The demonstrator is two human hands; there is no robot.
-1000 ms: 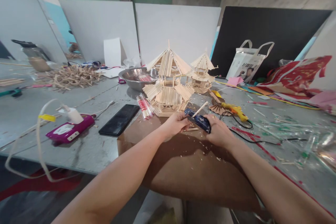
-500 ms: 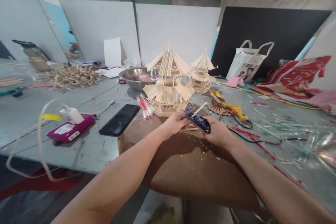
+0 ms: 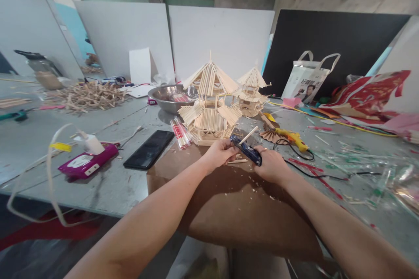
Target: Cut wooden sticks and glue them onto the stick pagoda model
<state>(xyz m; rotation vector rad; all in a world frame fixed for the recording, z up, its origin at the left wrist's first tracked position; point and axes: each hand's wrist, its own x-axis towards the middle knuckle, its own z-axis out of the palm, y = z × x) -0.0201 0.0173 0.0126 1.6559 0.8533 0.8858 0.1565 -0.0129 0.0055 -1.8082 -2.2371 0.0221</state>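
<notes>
My right hand [image 3: 272, 165] is closed around a dark blue cutting tool [image 3: 246, 150] held over a brown cardboard sheet [image 3: 235, 209]. A thin wooden stick [image 3: 248, 135] pokes up from the tool's front end. My left hand [image 3: 220, 152] is closed in a pinch at the tool's tip, on the stick's lower end. Just beyond both hands stands a large pavilion model of wooden sticks [image 3: 209, 104], with a smaller stick pavilion [image 3: 251, 91] behind it to the right.
A black phone [image 3: 149, 149], a packet of red-printed sticks [image 3: 180, 133] and a steel bowl [image 3: 163, 96] lie left of the models. A yellow glue gun [image 3: 291, 137] with a black cord lies right. A magenta device [image 3: 87, 162] and a stick pile [image 3: 88, 95] sit far left. Bags and scraps fill the right.
Both hands and the blue tool have shifted very slightly; the grip on tool and stick is unchanged. Everything else on the table is as before.
</notes>
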